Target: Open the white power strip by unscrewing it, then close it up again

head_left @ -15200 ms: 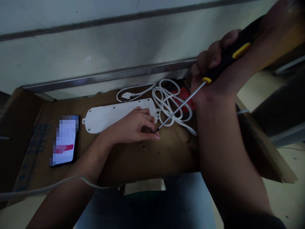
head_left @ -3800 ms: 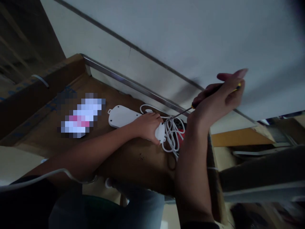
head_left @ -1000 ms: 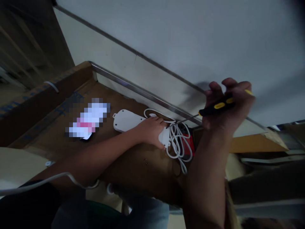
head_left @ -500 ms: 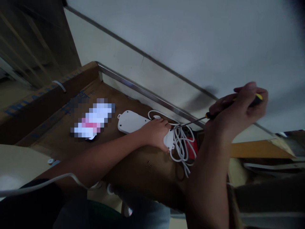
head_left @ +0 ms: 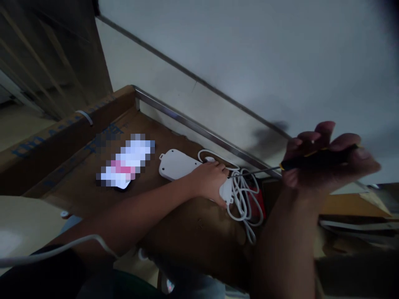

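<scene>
A white power strip (head_left: 178, 163) lies underside up on the cardboard, with dark screw holes and a small tab at each end. My left hand (head_left: 210, 179) is wrapped over its right part and presses it down, hiding its middle. My right hand (head_left: 327, 160) holds a screwdriver (head_left: 258, 171) by its black and yellow handle, some fingers loosened around it. The shaft points left, and its tip is at a screw hole by the strip's right end. Coiled white cable (head_left: 241, 199) lies beside that end, partly under the shaft.
A lit phone (head_left: 124, 185), its screen blurred out, lies to the left on the cardboard surface (head_left: 187, 236). Tiny screws (head_left: 200, 224) seem to lie near the front. A red object (head_left: 258, 203) sits behind the cable. A metal rail (head_left: 187, 124) and pale wall border the back.
My right hand has shifted right and turned, its fingers opening more around the screwdriver handle. The tip stays at the strip's end. My left hand keeps its hold; the whole view has shifted slightly.
</scene>
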{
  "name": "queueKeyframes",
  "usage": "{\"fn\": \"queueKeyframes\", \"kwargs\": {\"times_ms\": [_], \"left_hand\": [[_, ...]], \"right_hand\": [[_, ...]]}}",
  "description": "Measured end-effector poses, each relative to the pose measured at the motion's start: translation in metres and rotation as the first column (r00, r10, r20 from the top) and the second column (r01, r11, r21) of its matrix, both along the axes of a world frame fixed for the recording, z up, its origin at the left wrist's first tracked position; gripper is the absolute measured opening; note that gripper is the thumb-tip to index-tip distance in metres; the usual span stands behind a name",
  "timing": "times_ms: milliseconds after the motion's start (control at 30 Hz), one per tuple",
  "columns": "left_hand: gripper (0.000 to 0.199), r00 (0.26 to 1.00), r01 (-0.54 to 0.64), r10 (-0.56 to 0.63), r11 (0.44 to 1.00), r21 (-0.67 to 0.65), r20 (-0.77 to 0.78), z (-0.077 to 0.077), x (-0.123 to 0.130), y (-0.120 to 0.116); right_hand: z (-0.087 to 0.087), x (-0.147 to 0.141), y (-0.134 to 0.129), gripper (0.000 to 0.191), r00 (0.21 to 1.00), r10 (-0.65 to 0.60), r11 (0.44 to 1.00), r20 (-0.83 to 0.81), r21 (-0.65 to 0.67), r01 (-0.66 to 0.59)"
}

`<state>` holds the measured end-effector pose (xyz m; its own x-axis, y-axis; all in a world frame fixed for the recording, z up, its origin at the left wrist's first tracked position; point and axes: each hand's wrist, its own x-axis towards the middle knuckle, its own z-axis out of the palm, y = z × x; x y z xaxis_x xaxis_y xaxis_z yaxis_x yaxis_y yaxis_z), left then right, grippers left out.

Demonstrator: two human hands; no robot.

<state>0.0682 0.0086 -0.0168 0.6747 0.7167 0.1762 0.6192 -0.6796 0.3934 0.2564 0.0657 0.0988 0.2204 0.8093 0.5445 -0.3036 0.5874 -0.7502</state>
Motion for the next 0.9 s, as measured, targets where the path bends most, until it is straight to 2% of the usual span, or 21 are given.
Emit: {"fn": "queueKeyframes", "kwargs": {"times_ms": [100, 200, 267, 333, 400, 467, 567, 633, 667, 800, 900], "left_hand": [[0.087, 1.000, 0.004, -0.003, 1.000, -0.006, 0.009, 0.001, 0.000, -0.001], [0.089, 1.000, 0.008, -0.008, 1.000, -0.003, 0.001, 0.001, 0.000, -0.001], [0.091, 1.000, 0.002, -0.002, 1.000, 0.001, -0.003, 0.001, 0.001, -0.001], [0.091, 1.000, -0.004, 0.004, 1.000, 0.012, 0.002, -0.001, 0.001, -0.002], [0.089, 1.000, -0.005, 0.005, 1.000, 0.022, 0.013, -0.002, 0.001, -0.002], [0.088, 1.000, -0.009, 0.008, 1.000, 0.019, 0.022, -0.003, 0.002, -0.002], [0.090, 1.000, -0.009, 0.009, 1.000, 0.005, 0.026, -0.003, 0.002, -0.002], [0.091, 1.000, -0.008, 0.008, 1.000, 0.001, 0.026, -0.001, 0.001, -0.003], [0.091, 1.000, -0.009, 0.009, 1.000, -0.001, 0.025, 0.000, 0.001, -0.003], [0.088, 1.000, -0.004, 0.004, 1.000, -0.009, 0.013, 0.002, 0.000, -0.003], [0.087, 1.000, 0.003, -0.003, 1.000, -0.009, 0.015, 0.002, -0.001, -0.002]], "right_hand": [[-0.003, 0.009, 0.006, 0.037, 0.993, 0.109, 0.993, -0.050, -0.042, -0.112], [0.000, 0.009, 0.004, 0.036, 0.981, 0.189, 0.979, 0.039, -0.086, -0.186], [0.005, 0.001, -0.001, 0.037, 0.970, 0.212, 0.976, 0.121, -0.078, -0.204], [0.008, -0.010, -0.008, 0.033, 0.969, 0.169, 0.985, 0.182, -0.076, -0.157], [0.009, -0.024, -0.012, 0.029, 0.981, 0.026, 0.998, 0.191, -0.068, -0.013], [0.007, -0.036, -0.015, 0.030, 0.967, -0.187, 0.980, 0.171, -0.035, 0.196], [0.001, -0.050, -0.016, 0.034, 0.853, -0.500, 0.866, 0.150, 0.067, 0.495], [-0.001, -0.055, -0.017, 0.032, 0.781, -0.607, 0.794, 0.148, 0.127, 0.594], [-0.001, -0.057, -0.018, 0.031, 0.777, -0.613, 0.790, 0.143, 0.129, 0.600], [0.001, -0.053, -0.017, 0.022, 0.888, -0.443, 0.894, 0.125, -0.014, 0.448], [0.001, -0.042, -0.012, 0.024, 0.939, -0.316, 0.947, 0.134, -0.012, 0.321]]}}
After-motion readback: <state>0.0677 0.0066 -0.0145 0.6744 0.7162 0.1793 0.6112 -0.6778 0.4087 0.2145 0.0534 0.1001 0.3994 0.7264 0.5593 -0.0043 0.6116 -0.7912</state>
